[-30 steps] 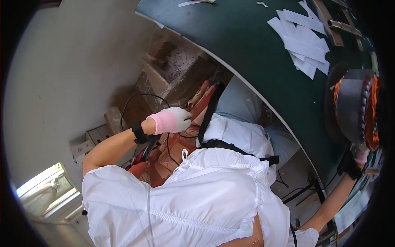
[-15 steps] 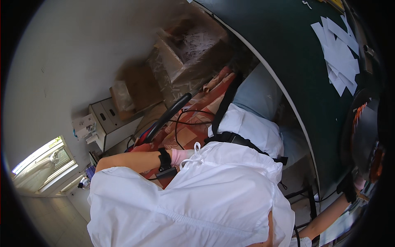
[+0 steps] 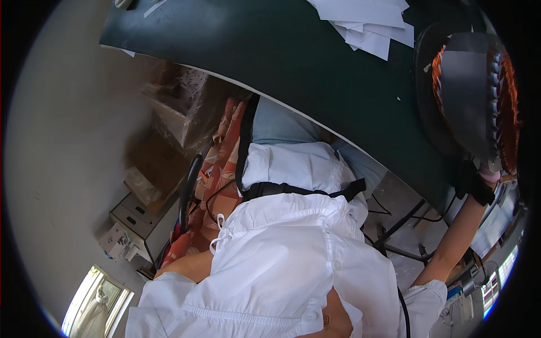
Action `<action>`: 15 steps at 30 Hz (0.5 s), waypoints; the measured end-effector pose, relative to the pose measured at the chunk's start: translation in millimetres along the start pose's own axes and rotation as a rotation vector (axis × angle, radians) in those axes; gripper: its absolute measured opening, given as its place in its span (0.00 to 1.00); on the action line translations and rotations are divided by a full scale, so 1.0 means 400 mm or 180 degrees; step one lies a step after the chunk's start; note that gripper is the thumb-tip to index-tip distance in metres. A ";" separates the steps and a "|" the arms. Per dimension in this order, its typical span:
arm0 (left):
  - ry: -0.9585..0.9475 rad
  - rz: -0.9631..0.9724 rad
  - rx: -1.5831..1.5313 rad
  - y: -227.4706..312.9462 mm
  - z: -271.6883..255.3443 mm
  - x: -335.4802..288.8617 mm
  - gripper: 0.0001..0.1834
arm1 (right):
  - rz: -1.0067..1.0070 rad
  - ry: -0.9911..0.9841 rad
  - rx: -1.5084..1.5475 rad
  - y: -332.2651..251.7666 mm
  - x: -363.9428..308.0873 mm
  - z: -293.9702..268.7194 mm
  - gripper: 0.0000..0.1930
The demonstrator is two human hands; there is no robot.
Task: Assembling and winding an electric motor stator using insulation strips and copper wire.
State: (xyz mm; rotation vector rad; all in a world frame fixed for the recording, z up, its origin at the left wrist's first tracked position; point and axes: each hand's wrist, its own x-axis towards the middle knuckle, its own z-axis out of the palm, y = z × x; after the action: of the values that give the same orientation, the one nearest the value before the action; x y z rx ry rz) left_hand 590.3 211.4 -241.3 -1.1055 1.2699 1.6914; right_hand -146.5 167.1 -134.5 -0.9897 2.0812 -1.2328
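Note:
At the far right, my right arm stretches out over the table's near edge with a black band around its wrist. A small pink part of my right hand [image 3: 489, 173] shows just past the band, at the lower end of a grey flat panel [image 3: 465, 101]. That panel has a dark scalloped edge and orange bristle-like strands along both sides. My right fingers are hidden, so any hold on the panel cannot be made out. Of my left arm [image 3: 189, 266] only a piece shows beside the white shirt; my left hand is out of sight.
The dark green table [image 3: 270, 56] carries a stack of white paper strips [image 3: 369, 25]. Left of my seat, with its patterned red cloth [image 3: 225, 127], stand an open carton [image 3: 169, 110] and a grey cabinet [image 3: 138, 217]. Cables and dark chair legs [image 3: 403, 228] lie under the table.
My view has swung to the right, bringing the panel with orange strands further in. The left hand, seen earlier at my waist, has gone out of view.

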 end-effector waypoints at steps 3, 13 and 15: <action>-0.0021 -0.0016 0.0080 0.006 -0.026 0.018 0.20 | -0.0010 0.0014 0.0014 -0.014 -0.003 -0.005 0.21; 0.0024 0.0014 0.0156 0.003 -0.038 0.007 0.21 | -0.0020 0.0074 0.0057 -0.017 -0.001 -0.013 0.20; 0.0017 0.0064 0.0199 0.002 -0.047 0.023 0.21 | -0.0030 0.0105 0.0036 -0.026 0.002 -0.013 0.20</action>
State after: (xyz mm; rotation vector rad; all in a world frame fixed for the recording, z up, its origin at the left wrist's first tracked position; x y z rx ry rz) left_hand 590.1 193.5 -252.4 -1.0643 1.3323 1.6533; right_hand -147.3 166.0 -122.7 -0.9813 2.0944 -1.2724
